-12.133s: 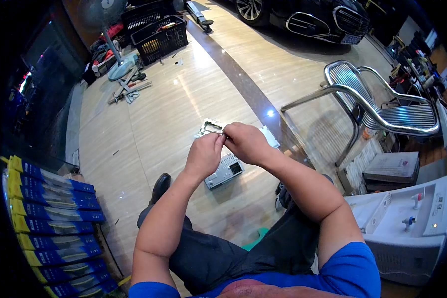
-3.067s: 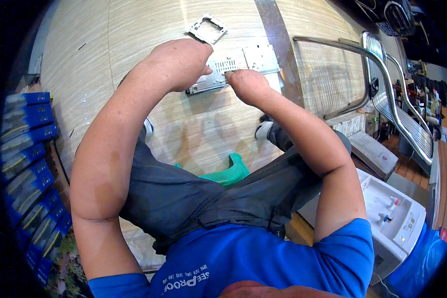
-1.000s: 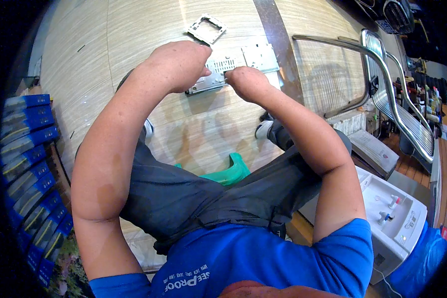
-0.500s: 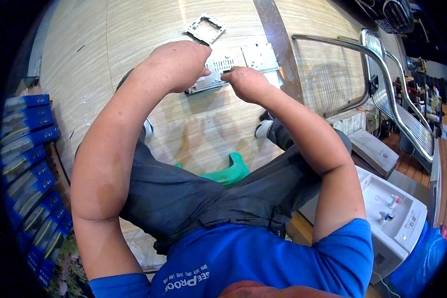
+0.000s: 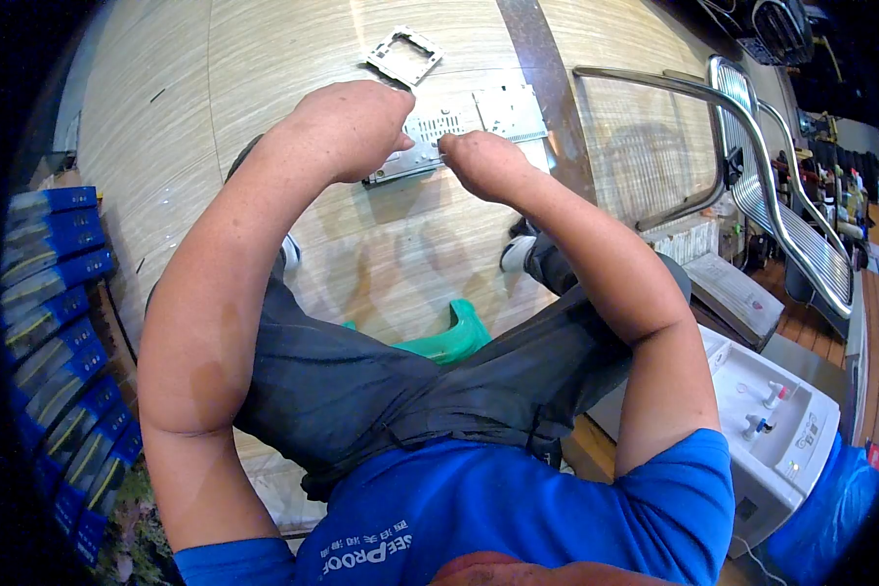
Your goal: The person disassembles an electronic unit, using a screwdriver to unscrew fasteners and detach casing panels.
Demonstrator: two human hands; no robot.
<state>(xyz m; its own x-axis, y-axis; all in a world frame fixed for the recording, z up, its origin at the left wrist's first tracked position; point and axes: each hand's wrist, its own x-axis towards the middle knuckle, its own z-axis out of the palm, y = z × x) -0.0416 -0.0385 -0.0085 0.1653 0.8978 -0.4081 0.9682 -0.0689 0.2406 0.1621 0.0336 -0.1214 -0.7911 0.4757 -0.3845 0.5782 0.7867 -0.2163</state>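
Nearest the camera is a blue T-shirt [image 5: 518, 498] with white lettering, worn over dark trousers [image 5: 381, 391]. At right stands a white water dispenser [image 5: 799, 430] with one red and one blue tap; a blue plastic bag [image 5: 820, 508] lies against it. At left, blue packages [image 5: 59, 293] are arranged in a row. A green plastic piece [image 5: 449, 342] is located between the legs.

Beyond the knees, a silver slotted metal housing [image 5: 438, 125] lies on the wood-patterned floor [image 5: 293, 49], below both hands. The left hand [image 5: 356, 129] is positioned at the housing's left end, palm down, thumb extended over the top face; its other fingertips are hidden, so its grip cannot be told. The right hand [image 5: 488, 164] is curled, with its fingertips at the near edge of the housing; whether they pinch anything cannot be told.

A flat metal plate [image 5: 510, 112] adjoins the housing at right. Past the left hand lies a white rectangular frame [image 5: 391, 68]. A chrome bench [image 5: 801, 234] stands at right.
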